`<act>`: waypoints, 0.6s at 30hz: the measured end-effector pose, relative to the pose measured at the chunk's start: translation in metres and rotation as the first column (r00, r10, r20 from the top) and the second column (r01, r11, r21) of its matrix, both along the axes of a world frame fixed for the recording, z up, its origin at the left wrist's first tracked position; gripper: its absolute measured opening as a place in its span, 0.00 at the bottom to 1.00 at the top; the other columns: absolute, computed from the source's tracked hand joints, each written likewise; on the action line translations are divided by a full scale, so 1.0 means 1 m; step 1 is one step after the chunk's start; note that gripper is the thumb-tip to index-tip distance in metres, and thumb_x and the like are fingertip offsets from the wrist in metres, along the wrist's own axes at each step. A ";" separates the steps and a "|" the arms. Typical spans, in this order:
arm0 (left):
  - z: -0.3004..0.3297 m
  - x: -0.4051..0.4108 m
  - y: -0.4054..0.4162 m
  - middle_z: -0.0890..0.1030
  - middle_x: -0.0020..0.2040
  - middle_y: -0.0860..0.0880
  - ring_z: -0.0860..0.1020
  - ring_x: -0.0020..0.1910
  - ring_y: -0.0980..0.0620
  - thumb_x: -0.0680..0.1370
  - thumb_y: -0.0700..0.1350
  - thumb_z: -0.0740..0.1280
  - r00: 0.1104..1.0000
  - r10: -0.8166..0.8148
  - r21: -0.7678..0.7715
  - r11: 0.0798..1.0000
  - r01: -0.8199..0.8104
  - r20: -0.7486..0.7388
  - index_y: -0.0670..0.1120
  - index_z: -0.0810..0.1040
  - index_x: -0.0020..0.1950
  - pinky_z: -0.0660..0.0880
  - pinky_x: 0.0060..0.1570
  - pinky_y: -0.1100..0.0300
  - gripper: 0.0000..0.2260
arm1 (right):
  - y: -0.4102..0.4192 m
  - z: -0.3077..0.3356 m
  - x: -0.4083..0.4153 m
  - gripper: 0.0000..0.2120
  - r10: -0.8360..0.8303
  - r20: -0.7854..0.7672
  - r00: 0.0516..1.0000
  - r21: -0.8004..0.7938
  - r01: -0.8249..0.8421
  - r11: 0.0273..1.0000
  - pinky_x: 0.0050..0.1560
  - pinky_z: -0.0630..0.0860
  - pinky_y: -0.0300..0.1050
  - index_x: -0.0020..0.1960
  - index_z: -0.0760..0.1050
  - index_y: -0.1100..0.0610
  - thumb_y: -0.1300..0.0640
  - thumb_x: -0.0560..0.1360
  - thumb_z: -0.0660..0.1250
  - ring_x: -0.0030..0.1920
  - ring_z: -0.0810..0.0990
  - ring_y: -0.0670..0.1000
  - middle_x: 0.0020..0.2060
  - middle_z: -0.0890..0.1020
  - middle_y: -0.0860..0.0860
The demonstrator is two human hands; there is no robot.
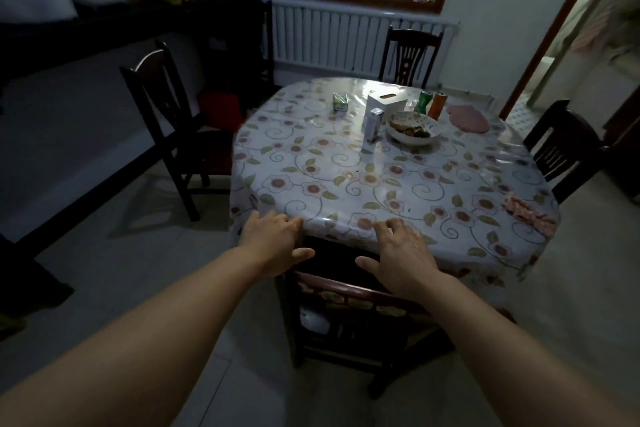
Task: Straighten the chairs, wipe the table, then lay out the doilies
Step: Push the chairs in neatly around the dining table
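The round tabletop [381, 184], covered with a flowered plastic cloth, fills the middle of the view, and four dark chairs stand around it. The near chair [346, 302] is pushed close, its back just under the cloth edge; the left chair [166, 121] stands turned away and apart from the tabletop. I judge the chair step is in hand. The left hand [273, 246] and the right hand [401, 253] hover over the near chair's back, each grip spread and holding nothing. Next they should take the backrest and square it. A pink cloth [467, 118] lies at the far right, beside a bowl [412, 130].
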State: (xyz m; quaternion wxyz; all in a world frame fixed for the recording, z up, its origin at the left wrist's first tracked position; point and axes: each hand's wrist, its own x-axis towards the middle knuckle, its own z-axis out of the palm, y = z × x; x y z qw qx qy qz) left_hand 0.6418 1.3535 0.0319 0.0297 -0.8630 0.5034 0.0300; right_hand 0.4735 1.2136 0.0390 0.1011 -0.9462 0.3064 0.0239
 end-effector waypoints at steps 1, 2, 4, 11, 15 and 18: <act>0.000 0.013 0.000 0.75 0.62 0.46 0.71 0.63 0.45 0.75 0.64 0.57 1.000 0.005 -0.004 1.000 -0.005 -0.005 0.48 0.68 0.62 0.63 0.63 0.46 0.24 | -0.001 0.000 0.015 0.33 0.000 -0.017 1.000 -0.003 0.000 1.000 0.70 0.60 0.52 0.73 0.58 0.53 0.40 0.74 0.63 0.69 0.64 0.57 0.69 0.64 0.56; 0.000 0.027 0.000 0.75 0.62 0.46 0.70 0.64 0.45 0.75 0.64 0.57 1.000 0.013 -0.001 1.000 -0.013 -0.014 0.48 0.68 0.62 0.63 0.62 0.46 0.24 | -0.002 0.000 0.030 0.33 -0.004 -0.037 0.999 0.000 0.004 1.000 0.70 0.61 0.52 0.73 0.58 0.53 0.40 0.74 0.64 0.69 0.64 0.57 0.69 0.64 0.56; 0.000 0.061 -0.001 0.75 0.63 0.46 0.70 0.64 0.45 0.75 0.64 0.58 0.999 0.025 0.006 1.000 -0.025 -0.031 0.48 0.68 0.63 0.63 0.62 0.46 0.24 | -0.002 0.000 0.065 0.34 -0.009 -0.075 0.997 0.000 0.009 1.000 0.70 0.61 0.52 0.74 0.56 0.54 0.43 0.74 0.66 0.70 0.63 0.57 0.70 0.63 0.56; 0.010 0.177 0.013 0.73 0.65 0.46 0.69 0.65 0.45 0.74 0.59 0.64 0.993 0.088 0.055 0.995 -0.084 -0.077 0.48 0.66 0.67 0.65 0.60 0.50 0.25 | 0.006 0.003 0.189 0.34 0.024 -0.130 0.991 0.007 -0.023 1.000 0.66 0.65 0.51 0.73 0.57 0.55 0.47 0.73 0.68 0.67 0.66 0.59 0.68 0.63 0.57; 0.016 0.242 0.019 0.73 0.65 0.46 0.69 0.65 0.44 0.74 0.58 0.65 0.988 0.128 0.055 0.991 -0.123 -0.090 0.49 0.65 0.67 0.65 0.61 0.49 0.25 | 0.012 0.008 0.266 0.34 0.058 -0.101 0.993 0.015 -0.057 0.998 0.66 0.66 0.53 0.72 0.57 0.55 0.47 0.73 0.68 0.67 0.66 0.60 0.69 0.62 0.57; 0.018 0.293 0.017 0.73 0.64 0.46 0.70 0.65 0.44 0.74 0.58 0.65 0.985 0.148 0.045 0.988 -0.145 -0.091 0.49 0.64 0.68 0.65 0.60 0.49 0.26 | 0.009 0.010 0.326 0.34 0.097 -0.080 0.992 0.011 -0.096 0.995 0.66 0.66 0.53 0.73 0.56 0.55 0.47 0.74 0.68 0.67 0.66 0.60 0.69 0.63 0.58</act>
